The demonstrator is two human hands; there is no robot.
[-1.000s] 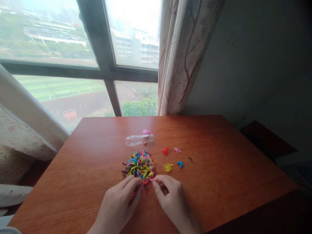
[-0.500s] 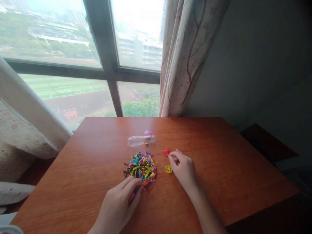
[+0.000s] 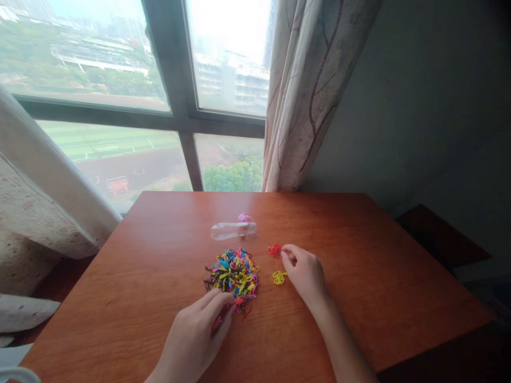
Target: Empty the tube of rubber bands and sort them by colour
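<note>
A heap of multicoloured elastic bands (image 3: 233, 272) lies on the brown table (image 3: 151, 276). My left hand (image 3: 203, 324) is at the heap's front edge, its thumb and forefinger pinched on a red band (image 3: 238, 302). My right hand (image 3: 304, 268) is right of the heap, thumb and forefinger together beside a small red pile of bands (image 3: 274, 250); anything between these fingertips is too small to make out. Just in front of that pile lies a small yellow pile (image 3: 278, 277).
Behind the heap a clear plastic bottle (image 3: 231, 231) lies on its side, with a pink object (image 3: 244, 217) behind it. A window and curtains (image 3: 295, 106) stand beyond the table's far edge. A white rim (image 3: 18, 375) shows at the bottom left.
My right hand has moved slightly right from above the red pile to beside it. My left hand stays at the heap. The view has shifted slightly.
</note>
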